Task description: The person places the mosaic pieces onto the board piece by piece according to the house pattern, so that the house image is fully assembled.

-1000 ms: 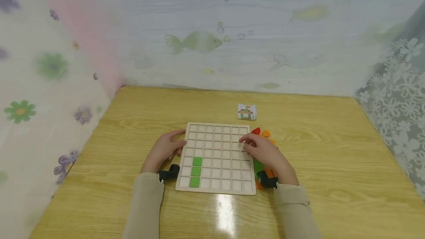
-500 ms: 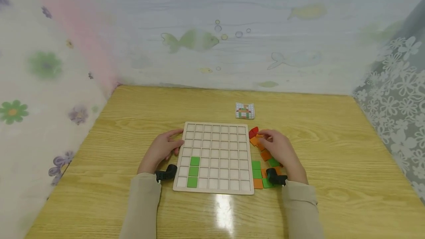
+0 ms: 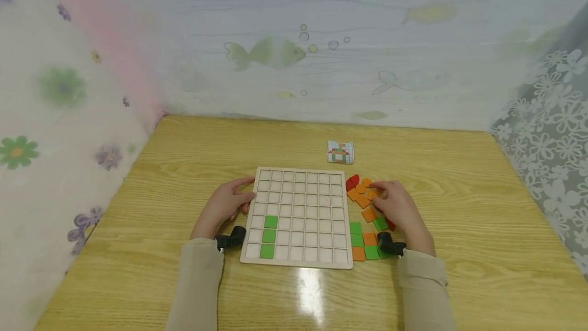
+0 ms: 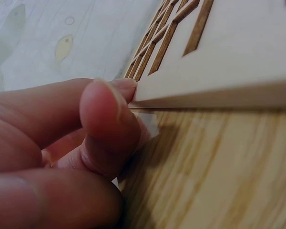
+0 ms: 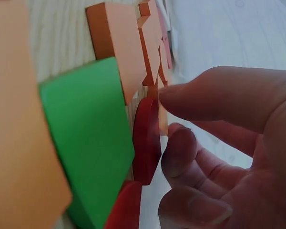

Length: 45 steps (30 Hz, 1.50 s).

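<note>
Head view shows a wooden surface [image 3: 184, 167] walled by printed curtains [image 3: 69, 91] with fish and flowers. At its middle lies a pale grid board [image 3: 298, 203], touching the surface flat, with three green tiles [image 3: 269, 236] set in a column near its lower left corner. Beyond the board's far right corner lies a small pattern card [image 3: 341, 151]. Just right of the board sits a loose cluster of tiles [image 3: 363, 239]: green and orange squares near the front, orange pieces and a red one [image 3: 352, 183] farther back.

Left hand [image 3: 227, 206] rests against the board's left edge, fingers relaxed, with fingertips [image 4: 126, 88] touching the rim in the left wrist view and gripping nothing. Right hand [image 3: 397, 206] lies over the tile cluster, its fingers [image 5: 181, 152] curled beside a red tile [image 5: 147, 143]; whether they pinch a piece I cannot tell.
</note>
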Available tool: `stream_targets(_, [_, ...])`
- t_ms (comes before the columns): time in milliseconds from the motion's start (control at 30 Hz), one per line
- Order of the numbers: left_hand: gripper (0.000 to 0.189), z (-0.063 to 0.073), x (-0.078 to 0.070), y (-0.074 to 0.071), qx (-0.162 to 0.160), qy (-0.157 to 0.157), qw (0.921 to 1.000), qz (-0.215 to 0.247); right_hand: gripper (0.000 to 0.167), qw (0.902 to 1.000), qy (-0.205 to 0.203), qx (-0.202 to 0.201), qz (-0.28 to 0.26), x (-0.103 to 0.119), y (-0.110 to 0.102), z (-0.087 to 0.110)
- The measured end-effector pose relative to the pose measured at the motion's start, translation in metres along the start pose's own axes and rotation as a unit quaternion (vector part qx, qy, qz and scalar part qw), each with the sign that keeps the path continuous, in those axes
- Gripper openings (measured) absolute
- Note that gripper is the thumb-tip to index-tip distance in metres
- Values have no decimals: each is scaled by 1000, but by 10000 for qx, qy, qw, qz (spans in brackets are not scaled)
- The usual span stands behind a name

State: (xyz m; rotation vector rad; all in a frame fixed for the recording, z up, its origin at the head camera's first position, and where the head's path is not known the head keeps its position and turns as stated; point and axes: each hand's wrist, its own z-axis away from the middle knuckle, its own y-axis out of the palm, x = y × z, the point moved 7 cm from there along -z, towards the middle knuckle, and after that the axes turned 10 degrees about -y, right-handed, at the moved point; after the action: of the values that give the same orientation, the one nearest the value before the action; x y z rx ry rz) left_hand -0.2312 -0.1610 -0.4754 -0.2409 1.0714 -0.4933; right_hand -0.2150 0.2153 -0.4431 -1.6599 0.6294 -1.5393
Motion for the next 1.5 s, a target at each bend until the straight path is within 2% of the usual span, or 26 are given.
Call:
stream_targets(400, [45,1,-1,0,4,42,10000,-77,29,9997,189,42,-141,-2,2,1])
stream_targets(633, [45,0,-2,-1,-53,70,9998,-196,34,9998,125,71,-117,-3,1,-4])
stream_targets(967, [46,1,1,-1,-1,46,9999,-130,23,9992,231,66,-309,-3,0,-1])
stream_targets(1333, [44,0,5,1,-39,20,9999,-103,20,9989,-414,-119,-182,25,2,-2])
stream_targets(1500, [44,-1,0,0,-53,118,9998,-130,15,9976,-547,24,-418,39,8,-6])
